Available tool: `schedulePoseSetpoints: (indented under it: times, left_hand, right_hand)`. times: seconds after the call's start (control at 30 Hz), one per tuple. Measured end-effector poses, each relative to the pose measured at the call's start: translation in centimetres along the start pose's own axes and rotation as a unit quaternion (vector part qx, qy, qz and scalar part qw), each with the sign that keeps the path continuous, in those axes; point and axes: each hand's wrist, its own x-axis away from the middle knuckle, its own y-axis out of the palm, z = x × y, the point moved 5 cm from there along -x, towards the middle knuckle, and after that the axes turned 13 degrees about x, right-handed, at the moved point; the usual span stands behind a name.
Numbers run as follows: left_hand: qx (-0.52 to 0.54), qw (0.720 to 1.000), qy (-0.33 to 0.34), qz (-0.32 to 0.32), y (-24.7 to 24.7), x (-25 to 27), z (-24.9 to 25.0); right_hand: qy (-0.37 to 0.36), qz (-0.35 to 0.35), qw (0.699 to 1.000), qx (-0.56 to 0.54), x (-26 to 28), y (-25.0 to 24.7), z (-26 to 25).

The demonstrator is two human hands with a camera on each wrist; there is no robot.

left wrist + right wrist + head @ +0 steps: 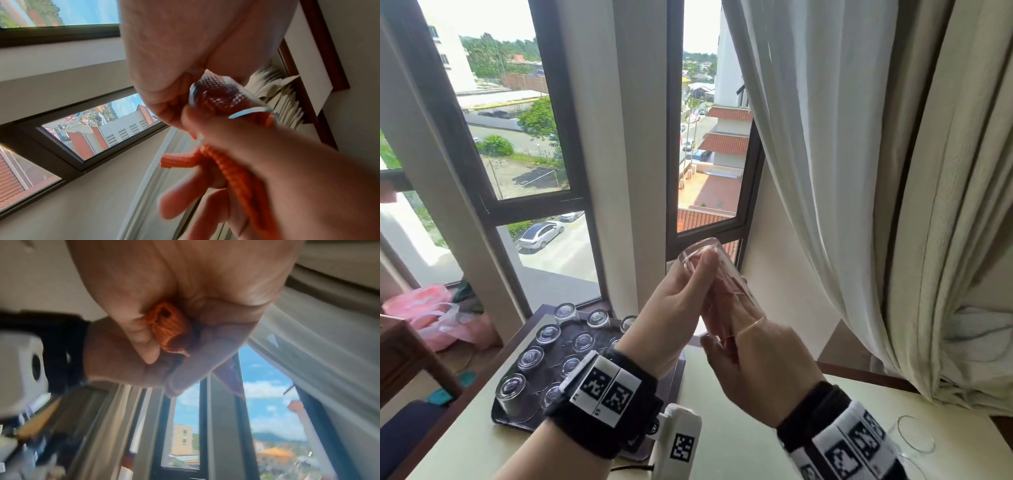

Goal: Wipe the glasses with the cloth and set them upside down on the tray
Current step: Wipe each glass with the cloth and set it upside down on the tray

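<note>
Aloft, glass [717, 284] between left fingers [697, 270], cloth [218, 97] inside

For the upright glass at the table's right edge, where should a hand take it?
Grip the upright glass round its side wall below the open rim, coming with the right hand from the near right; its mouth faces up and the tray lies far left.

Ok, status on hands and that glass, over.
Left hand grips glass, raised over table. Right hand works orange cloth inside it. Tray already holds upturned glasses. Nothing in the way.
</note>
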Motion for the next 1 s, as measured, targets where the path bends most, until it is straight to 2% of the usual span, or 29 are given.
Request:
schedulePoseSetpoints:
  times: [0.03, 0.07, 0.1, 0.13, 0.17, 0.23, 0.27, 0.3, 0.33, 0.37, 0.4, 0.47, 0.57, 0.67, 0.73, 0.83, 0.93, 1.0]
  left_hand:
    - [-0.007, 1.0, -0.002, 0.001, -0.1, -0.1, -0.1]
    - [0.0, 1.0, -0.006, 0.001, -0.4, -0.1, -0.3]
    - [0.019, 1.0, -0.012, 0.0, -0.5, -0.1, -0.5]
    - [0.047, 0.999, -0.017, -0.004, -0.7, 0.0, -0.7]
    - [0.081, 0.996, -0.019, -0.011, -0.8, 0.1, -0.8]
    - [0.149, 0.988, -0.008, -0.036, -0.9, 0.3, -1.0]
    - [0.173, 0.984, 0.004, -0.049, -1.0, 0.2, -0.9]
    - [0.187, 0.98, 0.015, -0.06, -1.1, 0.1, -0.9]
    - [0.192, 0.979, 0.022, -0.067, -1.2, 0.0, -0.8]
    - [0.192, 0.979, 0.025, -0.07, -1.4, -0.1, -0.7]
    - [0.196, 0.978, 0.025, -0.071, -1.6, -0.3, -0.7]
    - [0.207, 0.976, 0.026, -0.065, -2.0, -0.4, -0.4]
    - [0.198, 0.978, 0.02, -0.058, -2.3, -0.4, -0.4]
    - [0.177, 0.982, -0.019, -0.069, -2.0, -0.3, -0.5]
    - [0.153, 0.986, -0.047, -0.044, -1.7, -0.6, -0.6]
    - [0.124, 0.988, -0.088, 0.011, -1.7, -1.2, -2.3]
    - [0.157, 0.984, -0.08, 0.035, -2.1, -1.4, -3.4]
    - [0.173, 0.982, -0.067, 0.031, -2.3, -1.4, -3.6]
  right_hand:
    - [0.007, -0.002, 0.999, -0.031, -0.1, 0.1, 0.2]
    - [0.017, -0.013, 0.994, -0.108, -0.2, 0.2, 0.3]
    - [0.035, -0.035, 0.973, -0.223, -0.2, 0.3, 0.1]
    - [0.054, -0.061, 0.927, -0.366, -0.2, 0.4, -0.2]
    - [0.07, -0.081, 0.853, -0.511, -0.2, 0.2, -0.8]
    - [0.095, -0.101, 0.654, -0.744, 0.0, 0.0, -1.7]
    - [0.107, -0.103, 0.556, -0.818, 0.1, 0.1, -1.8]
    - [0.118, -0.104, 0.48, -0.863, 0.2, 0.2, -1.8]
    - [0.132, -0.103, 0.437, -0.884, 0.3, 0.4, -1.6]
    - [0.152, -0.099, 0.421, -0.889, 0.3, 0.6, -1.4]
    - [0.178, -0.092, 0.424, -0.883, 0.4, 0.9, -1.1]
    - [0.244, -0.064, 0.476, -0.842, 0.3, 0.9, -0.6]
    - [0.322, 0.007, 0.593, -0.737, 0.3, 0.9, 1.0]
    - [0.341, 0.053, 0.735, -0.583, 0.5, 0.4, 2.6]
    - [0.318, 0.067, 0.806, -0.495, 0.7, -0.3, 2.7]
    - [0.25, 0.079, 0.87, -0.418, 0.6, -1.1, 2.4]
    - [0.159, 0.051, 0.958, -0.233, 0.8, -0.7, 2.4]
    - [0.109, 0.011, 0.987, -0.118, 0.7, 0.1, 2.5]
